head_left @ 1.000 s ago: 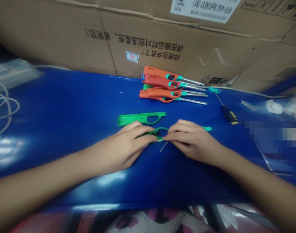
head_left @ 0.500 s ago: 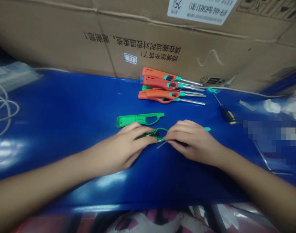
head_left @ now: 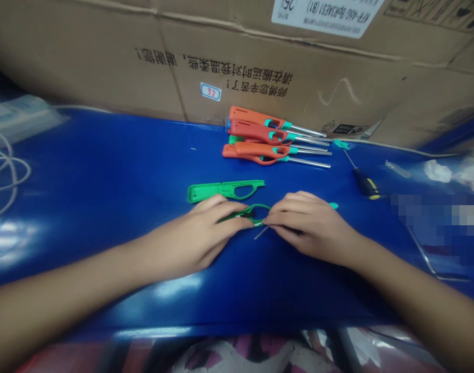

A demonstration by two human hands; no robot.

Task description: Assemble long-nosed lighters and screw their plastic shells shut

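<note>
My left hand (head_left: 211, 230) is closed around a green lighter casing half (head_left: 260, 207), thumb along its near edge; dark parts sit inside, and most of the casing is under my hands. My right hand (head_left: 301, 220) is closed at the trigger-loop end, its thumb and fingertips pinching a thin, pale tube (head_left: 260, 233) that pokes out toward me. A second green casing half (head_left: 209, 191), hollow side up, lies just beyond my left hand. Past my right knuckles shows a small turquoise tip (head_left: 333, 206).
Several orange and red gas lighters (head_left: 260, 147) are piled against a cardboard box (head_left: 105, 72). Right of them lies a black-and-yellow screwdriver (head_left: 364, 182), its tip at a turquoise piece (head_left: 341, 144). White cable (head_left: 11, 181) coils on the blue table (head_left: 105, 171) at left.
The view has shifted very slightly. Both hands keep the same hold, and the thin tube's free end is tilted a little differently.
</note>
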